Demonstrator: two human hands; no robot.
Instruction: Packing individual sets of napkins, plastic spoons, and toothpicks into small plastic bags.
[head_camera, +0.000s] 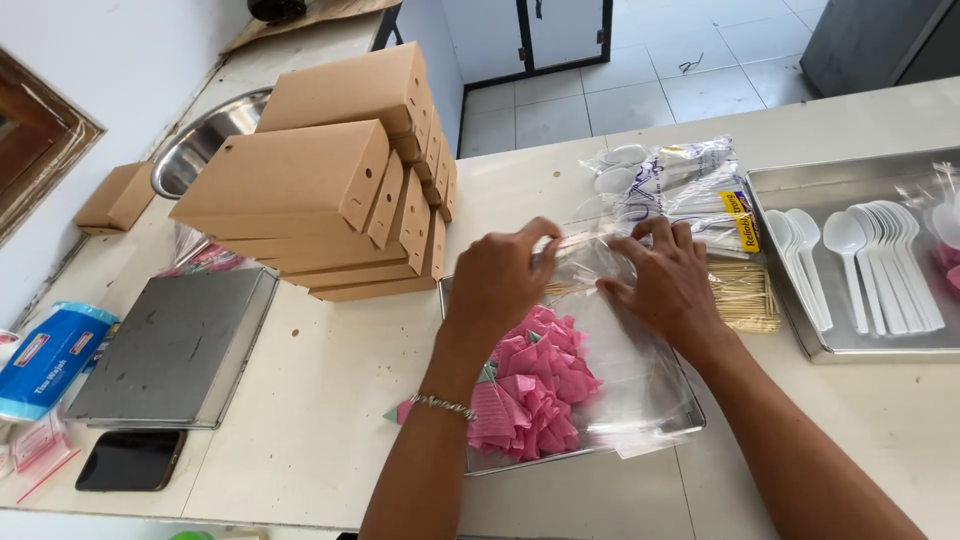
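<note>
Hands (590, 280) on clear bag (625, 350), contents perhaps toothpicks

My left hand (497, 280) and right hand (668, 285) cover most of the clear bag (625, 370), so I cannot see what the fingertips pinch. The bag blurs the tray (690, 420) under it, and my left forearm hides part of the pink napkins (535, 390). The toothpicks (745, 295) lie partly behind my right hand. The spoon tray (850, 345) runs off the right edge. The boxes (330, 180) hide much of the steel bowl (200, 150). At the left edge, the blue pack (45, 360) is cut off. The phone (130, 460) screen is dark.
</note>
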